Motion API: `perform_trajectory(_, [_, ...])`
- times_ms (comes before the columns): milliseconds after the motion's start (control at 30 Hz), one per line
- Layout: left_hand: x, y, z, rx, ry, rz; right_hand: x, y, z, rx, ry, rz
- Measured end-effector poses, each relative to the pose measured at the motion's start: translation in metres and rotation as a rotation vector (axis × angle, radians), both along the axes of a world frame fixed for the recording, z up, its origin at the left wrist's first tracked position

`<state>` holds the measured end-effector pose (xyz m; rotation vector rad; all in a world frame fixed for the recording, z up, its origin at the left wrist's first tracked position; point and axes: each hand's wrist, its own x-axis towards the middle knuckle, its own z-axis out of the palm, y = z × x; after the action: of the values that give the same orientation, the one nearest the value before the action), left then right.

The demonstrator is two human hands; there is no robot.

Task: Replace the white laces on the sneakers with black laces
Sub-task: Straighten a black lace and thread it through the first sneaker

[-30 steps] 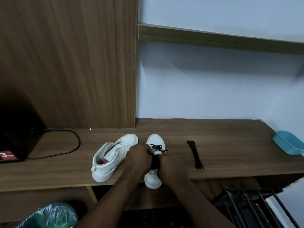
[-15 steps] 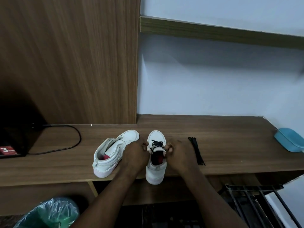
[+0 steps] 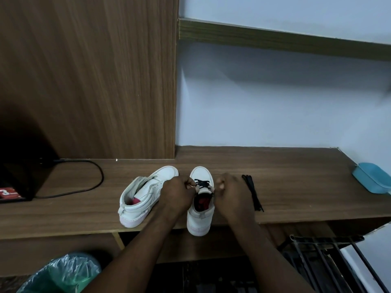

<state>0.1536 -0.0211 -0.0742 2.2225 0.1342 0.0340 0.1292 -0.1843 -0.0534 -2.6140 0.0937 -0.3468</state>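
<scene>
Two white high-top sneakers stand on the wooden desk [image 3: 285,166]. The right sneaker [image 3: 201,216] points away from me, its heel over the front edge, with a black lace [image 3: 202,183] threaded through its lower eyelets. My left hand [image 3: 177,195] and my right hand [image 3: 232,195] flank its tongue, each with curled fingers pinching a lace end at the sides. The left sneaker [image 3: 146,193] lies angled beside my left hand, unlaced. A spare bundled black lace [image 3: 252,193] lies just right of my right hand.
A black cable [image 3: 93,180] loops from a dark box [image 3: 19,182] at the desk's left. A blue container [image 3: 372,177] sits at the right edge. Below are a green-lined bin [image 3: 63,273] and a black wire rack [image 3: 330,261]. A wooden panel rises behind left.
My hands have moved apart from over the shoe's opening to either side of it, drawing the lace ends outward. The view has shifted slightly.
</scene>
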Motion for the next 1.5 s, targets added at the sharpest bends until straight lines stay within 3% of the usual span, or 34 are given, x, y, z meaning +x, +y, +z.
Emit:
perform_trajectory(167, [0.001, 0.000, -0.003, 0.004, 0.024, 0.061, 0.005, 0.003, -0.009, 0.042, 0.202, -0.062])
perform_trajectory(500, [0.007, -0.005, -0.001, -0.055, 0.018, 0.049, -0.013, 0.010, -0.020, -0.091, -0.165, -0.008])
perform_trajectory(767, [0.015, -0.006, -0.005, 0.101, 0.011, -0.160, 0.005, 0.005, -0.023, 0.039, -0.114, 0.023])
perform_trajectory(900, [0.017, -0.004, -0.008, 0.201, 0.017, -0.388, 0.027, 0.004, -0.020, -0.084, 0.127, 0.187])
perform_trajectory(1033, [0.016, -0.003, -0.005, 0.291, -0.006, -0.443, 0.035, 0.006, -0.019, -0.148, 0.281, 0.316])
perform_trajectory(1300, [0.009, 0.002, -0.001, 0.212, -0.080, -0.406, 0.030, -0.001, -0.023, -0.148, 0.202, 0.384])
perform_trajectory(1500, [0.001, 0.002, -0.011, 0.283, -0.180, -0.415, 0.024, -0.005, -0.030, -0.104, 0.156, 0.343])
